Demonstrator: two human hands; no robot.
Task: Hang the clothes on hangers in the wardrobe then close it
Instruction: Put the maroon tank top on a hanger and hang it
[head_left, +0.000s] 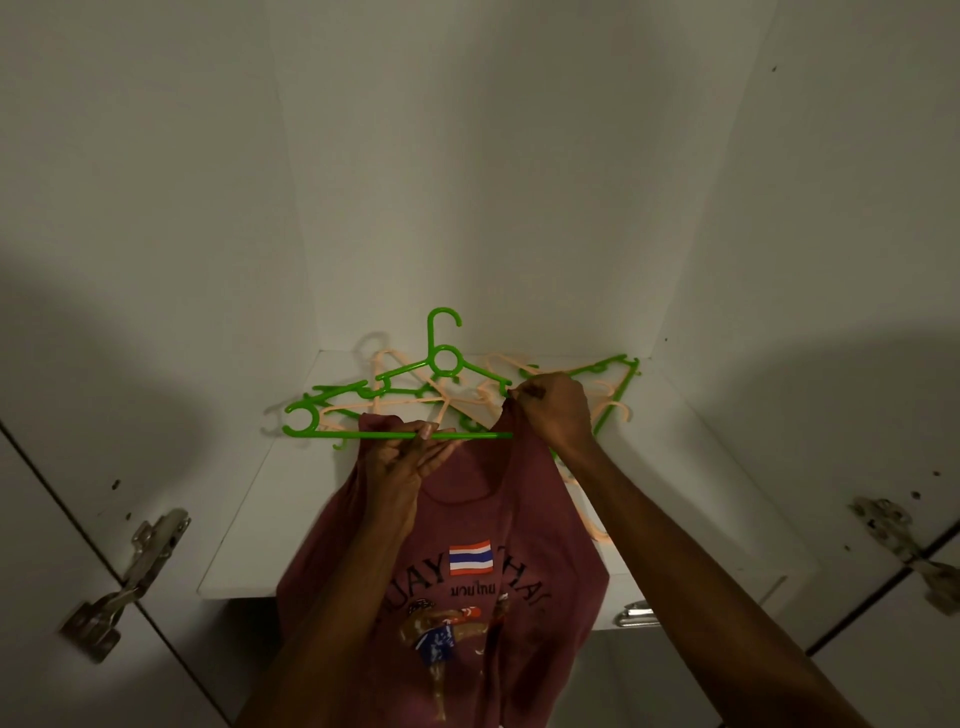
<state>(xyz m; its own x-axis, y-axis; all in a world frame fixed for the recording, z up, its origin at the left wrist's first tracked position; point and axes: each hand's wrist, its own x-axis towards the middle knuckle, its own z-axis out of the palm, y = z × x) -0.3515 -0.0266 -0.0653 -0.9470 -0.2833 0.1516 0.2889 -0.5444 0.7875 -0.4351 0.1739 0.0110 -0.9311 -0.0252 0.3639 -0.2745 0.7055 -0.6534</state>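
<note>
The red shirt (467, 571) hangs over the shelf (249, 519), half on the green hanger (441, 364). The left hand (400, 467) pinches the hanger's bottom bar. The right hand (550, 410) pinches the shirt's shoulder. Best to pull that shoulder gently over the hanger's end, keeping the hanger level.

Probably a home bedroom: dim white wardrobe (467, 182), hinged doors (78, 519), loose hangers (608, 379).

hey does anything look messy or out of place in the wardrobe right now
Yes. Spare hangers, green and peach, lie in a tangled heap on the wardrobe shelf instead of hanging. The maroon shirt is only partly on the green hanger: the right hand pinches one shoulder, the left hand grips the bar.
</note>
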